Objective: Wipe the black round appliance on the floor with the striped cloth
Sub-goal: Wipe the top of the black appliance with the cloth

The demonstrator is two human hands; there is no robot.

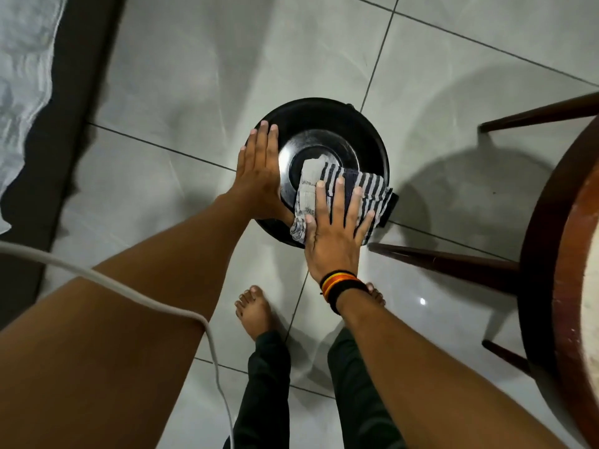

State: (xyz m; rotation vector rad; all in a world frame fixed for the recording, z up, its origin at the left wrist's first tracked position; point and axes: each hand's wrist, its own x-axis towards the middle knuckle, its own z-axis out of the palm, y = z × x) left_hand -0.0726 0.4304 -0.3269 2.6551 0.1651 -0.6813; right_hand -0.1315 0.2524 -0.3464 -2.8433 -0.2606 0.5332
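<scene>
Spread right hand [335,231] fingers [340,196] press striped cloth [353,189], lying left-right, onto black appliance [324,115].

Pale tiled floor [181,92] with a black round appliance [324,118] standing on it

The glossy grey tiles meet in dark grout lines that cross under the appliance, which sits beneath both hands. Right of the right hand [334,234], dark wooden stool legs [444,259] rest on the tiles, one reaching close to the appliance. Below the hands, two bare feet [252,312] stand on the floor. Far left of the left hand [259,176], a dark mat [64,124] lies along the floor's edge.
</scene>
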